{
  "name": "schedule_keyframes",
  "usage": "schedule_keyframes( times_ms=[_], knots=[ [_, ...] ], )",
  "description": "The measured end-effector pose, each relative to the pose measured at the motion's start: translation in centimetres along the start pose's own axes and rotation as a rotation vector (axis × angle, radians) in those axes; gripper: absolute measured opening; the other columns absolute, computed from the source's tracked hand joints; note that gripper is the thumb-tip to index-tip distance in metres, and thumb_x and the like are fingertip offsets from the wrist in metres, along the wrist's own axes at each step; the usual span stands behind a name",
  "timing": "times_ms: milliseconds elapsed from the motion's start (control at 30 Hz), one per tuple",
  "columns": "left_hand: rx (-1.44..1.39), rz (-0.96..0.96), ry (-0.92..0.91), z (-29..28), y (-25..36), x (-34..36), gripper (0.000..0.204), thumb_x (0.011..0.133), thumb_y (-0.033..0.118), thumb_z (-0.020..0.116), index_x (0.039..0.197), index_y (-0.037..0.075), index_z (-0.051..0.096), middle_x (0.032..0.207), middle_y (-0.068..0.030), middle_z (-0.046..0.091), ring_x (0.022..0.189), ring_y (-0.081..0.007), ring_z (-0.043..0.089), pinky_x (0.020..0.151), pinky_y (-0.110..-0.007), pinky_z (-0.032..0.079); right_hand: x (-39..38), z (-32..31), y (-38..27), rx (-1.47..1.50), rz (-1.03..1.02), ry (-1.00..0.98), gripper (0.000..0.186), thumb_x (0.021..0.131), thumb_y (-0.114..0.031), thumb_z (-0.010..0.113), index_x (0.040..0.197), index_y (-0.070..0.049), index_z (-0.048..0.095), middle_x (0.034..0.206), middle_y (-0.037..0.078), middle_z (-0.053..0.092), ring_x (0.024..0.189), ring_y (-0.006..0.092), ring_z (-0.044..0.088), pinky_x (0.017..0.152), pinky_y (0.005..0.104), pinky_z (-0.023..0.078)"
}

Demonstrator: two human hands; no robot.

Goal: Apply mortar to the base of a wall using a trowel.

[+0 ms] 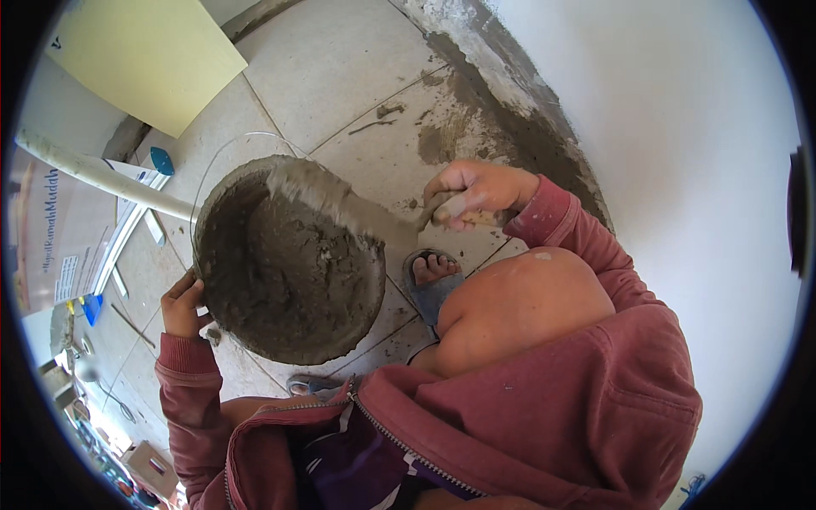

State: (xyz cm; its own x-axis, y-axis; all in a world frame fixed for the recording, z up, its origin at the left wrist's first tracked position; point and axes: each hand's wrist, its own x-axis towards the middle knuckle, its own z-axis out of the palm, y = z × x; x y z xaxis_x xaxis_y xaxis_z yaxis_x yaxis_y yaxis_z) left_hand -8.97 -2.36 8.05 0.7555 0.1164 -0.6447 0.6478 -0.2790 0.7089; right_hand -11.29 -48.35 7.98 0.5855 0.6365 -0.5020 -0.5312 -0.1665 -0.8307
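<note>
A round bucket [255, 344] with a mortar-caked rim stands in front of me, and wet grey mortar [297, 255] lies inside it. At its left side my left hand [182, 308] is closed on the edge, thumb and fingers against the wall. My right hand [480, 194] is wrapped round the handle of a trowel. The mortar-smeared trowel blade [357, 208] reaches left over the bucket's far right rim, partly above the mortar. A thin wire bail [223, 146] arcs up behind the bucket.
A white wall [671, 170] rises at the right, with wet mortar [544, 153] along its foot. Mortar crumbs lie on the floor tiles [340, 93]. A yellow board [149, 59], a pale pole [102, 177] and a printed banner [64, 229] are at the left. My sandalled foot [435, 276] is beside the bucket.
</note>
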Motion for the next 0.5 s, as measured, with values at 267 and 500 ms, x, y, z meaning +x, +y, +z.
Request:
schedule_keyframes(
  times_ms=[267, 500],
  knots=[
    [-0.008, -0.047, 0.042, 1.1, 0.7, 0.5, 0.038, 0.079, 0.014, 0.053, 0.114, -0.002, 0.051, 0.078, -0.0056, 0.057, 0.062, -0.0137, 0.051, 0.049, -0.033, 0.048, -7.7, -8.3, 9.4, 0.596, 0.092, 0.58, 0.024, 0.082, -0.022, 0.049, 0.07, -0.002, 0.05, 0.054, 0.006, 0.049, 0.04, 0.014, 0.046, 0.036, 0.027, 0.039],
    [0.107, -0.056, -0.004, 0.2, 0.5, 1.5, 0.043, 0.078, 0.021, 0.054, 0.114, -0.002, 0.05, 0.088, -0.0084, 0.058, 0.064, -0.0167, 0.055, 0.046, -0.033, 0.048, -4.3, -4.9, 12.1, 0.129, -0.009, 1.027, 0.019, 0.079, -0.016, 0.049, 0.078, 0.002, 0.053, 0.063, 0.01, 0.055, 0.049, 0.0154, 0.051, 0.043, 0.0266, 0.042]
  ],
)
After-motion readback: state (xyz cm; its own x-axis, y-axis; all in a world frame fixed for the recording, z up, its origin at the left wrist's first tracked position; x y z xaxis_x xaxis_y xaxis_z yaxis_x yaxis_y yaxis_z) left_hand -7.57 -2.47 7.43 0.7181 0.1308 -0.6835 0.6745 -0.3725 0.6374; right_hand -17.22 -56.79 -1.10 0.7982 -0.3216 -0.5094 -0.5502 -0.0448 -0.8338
